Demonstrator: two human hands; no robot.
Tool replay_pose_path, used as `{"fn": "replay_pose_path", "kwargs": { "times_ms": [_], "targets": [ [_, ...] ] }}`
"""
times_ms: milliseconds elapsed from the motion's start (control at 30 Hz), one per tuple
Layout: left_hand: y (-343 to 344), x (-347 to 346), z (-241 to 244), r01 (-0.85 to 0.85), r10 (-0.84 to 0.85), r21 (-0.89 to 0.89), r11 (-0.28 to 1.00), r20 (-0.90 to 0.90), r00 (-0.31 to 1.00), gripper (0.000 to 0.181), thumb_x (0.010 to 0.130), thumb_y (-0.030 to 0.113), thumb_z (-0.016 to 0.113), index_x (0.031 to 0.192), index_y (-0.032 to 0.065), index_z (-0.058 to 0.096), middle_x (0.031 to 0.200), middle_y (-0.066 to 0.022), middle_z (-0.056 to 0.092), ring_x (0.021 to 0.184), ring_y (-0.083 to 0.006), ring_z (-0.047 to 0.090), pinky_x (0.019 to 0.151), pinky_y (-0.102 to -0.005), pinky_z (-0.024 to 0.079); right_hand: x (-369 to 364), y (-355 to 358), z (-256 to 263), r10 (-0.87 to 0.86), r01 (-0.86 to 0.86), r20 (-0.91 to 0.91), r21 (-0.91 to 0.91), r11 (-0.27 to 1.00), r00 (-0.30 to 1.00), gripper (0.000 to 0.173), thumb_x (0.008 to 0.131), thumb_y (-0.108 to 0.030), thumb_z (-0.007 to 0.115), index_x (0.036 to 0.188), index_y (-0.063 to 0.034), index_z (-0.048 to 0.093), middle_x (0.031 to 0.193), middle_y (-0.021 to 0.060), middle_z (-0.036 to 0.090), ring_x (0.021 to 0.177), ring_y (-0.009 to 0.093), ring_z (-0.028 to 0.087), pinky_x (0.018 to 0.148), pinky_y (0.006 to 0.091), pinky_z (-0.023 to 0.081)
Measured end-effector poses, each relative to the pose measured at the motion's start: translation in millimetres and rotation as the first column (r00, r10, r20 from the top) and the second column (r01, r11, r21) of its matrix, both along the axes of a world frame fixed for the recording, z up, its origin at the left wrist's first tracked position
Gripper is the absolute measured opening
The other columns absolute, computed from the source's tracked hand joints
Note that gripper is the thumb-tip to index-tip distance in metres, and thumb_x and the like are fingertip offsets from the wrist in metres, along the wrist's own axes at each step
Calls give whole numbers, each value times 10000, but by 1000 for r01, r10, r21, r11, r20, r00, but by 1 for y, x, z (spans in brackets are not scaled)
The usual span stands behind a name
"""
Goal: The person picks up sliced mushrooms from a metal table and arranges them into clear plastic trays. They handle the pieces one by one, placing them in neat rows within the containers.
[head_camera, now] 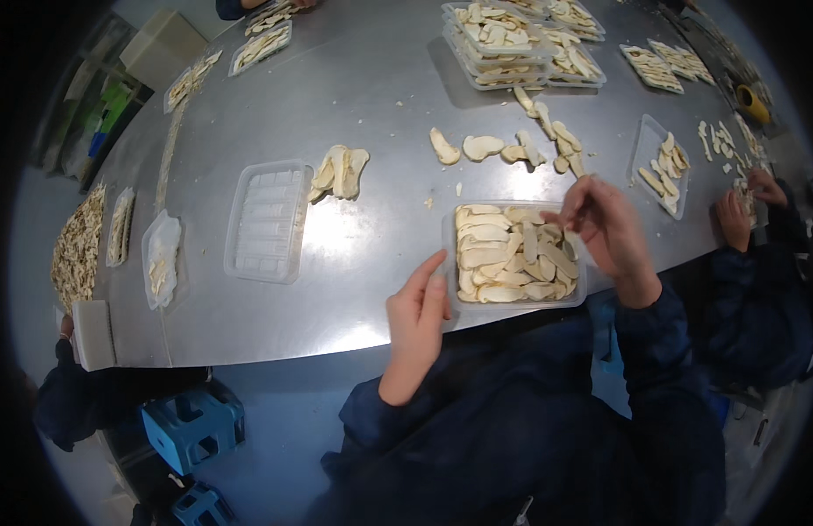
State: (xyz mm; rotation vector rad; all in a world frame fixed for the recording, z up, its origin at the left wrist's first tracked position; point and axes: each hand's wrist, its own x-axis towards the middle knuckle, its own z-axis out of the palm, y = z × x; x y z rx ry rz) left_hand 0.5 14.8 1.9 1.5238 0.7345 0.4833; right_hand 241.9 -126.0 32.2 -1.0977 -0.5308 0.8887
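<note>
A clear plastic tray [450, 263] filled with dried mushroom slices [489, 253] lies at the table's near edge in front of me. The slices on its left side lie in a neat row; those on the right overlap at mixed angles. My left hand [418, 309] is at the tray's left rim, its fingers apart and holding nothing. Over the tray's upper right corner is my right hand [604, 227], fingers bent; whether a slice is between them is unclear. Beyond the tray, loose slices [483, 147] lie scattered on the metal table.
An empty clear tray [235, 227] and a small pile of slices [341, 172] lie to the left. Stacked full trays [505, 66] stand at the back. At right, a co-worker's hands [735, 217] work near another tray [637, 158]. A blue stool [163, 437] stands below left.
</note>
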Motion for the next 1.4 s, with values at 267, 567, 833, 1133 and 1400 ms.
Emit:
{"fn": "replay_pose_path", "kwargs": {
  "times_ms": [267, 567, 833, 1133, 1400],
  "targets": [
    [26, -8, -29, -237, 184, 341, 910, 178, 967, 407, 1056, 253, 422, 1312, -11, 598, 580, 43, 481, 529, -27, 408, 508, -203, 312, 123, -11, -28, -27, 569, 834, -352, 743, 552, 214, 880, -203, 636, 875, 7, 672, 748, 81, 656, 711, 190, 630, 685, 318, 497],
    [27, -10, -32, -335, 288, 234, 913, 213, 934, 378, 1059, 252, 423, 1281, 19, 622, 587, 47, 475, 525, -25, 378, 492, -194, 300, 94, 38, -29, 335, 680, 931, -340, 650, 145, 247, 777, -227, 701, 915, -25, 661, 935, 163, 639, 864, 364, 632, 765, 440, 508],
    [25, -9, -27, -334, 297, 203, 920, 191, 936, 370, 1057, 254, 429, 1275, 26, 621, 597, 43, 482, 537, -24, 385, 507, -188, 302, 127, -5, -18, 449, 662, 887, -400, 634, 105, 254, 745, -141, 674, 976, -36, 675, 980, 164, 635, 933, 376, 613, 800, 449, 504],
    [27, -9, -32, -352, 315, 200, 914, 195, 929, 359, 1056, 253, 439, 1286, 39, 613, 612, 41, 492, 544, -26, 393, 512, -189, 306, 144, 87, -27, 330, 608, 905, -424, 672, 267, 329, 795, -293, 670, 988, -28, 697, 1095, 177, 648, 999, 373, 621, 816, 461, 504],
    [26, -11, -26, -379, 353, 177, 909, 159, 922, 342, 995, 152, 468, 1261, 2, 622, 606, 16, 529, 577, -59, 471, 564, -228, 392, 132, 75, -15, 515, 587, 856, -442, 678, 49, 193, 833, -187, 606, 876, -19, 691, 993, 196, 654, 926, 368, 635, 787, 467, 510]
  ]
}}
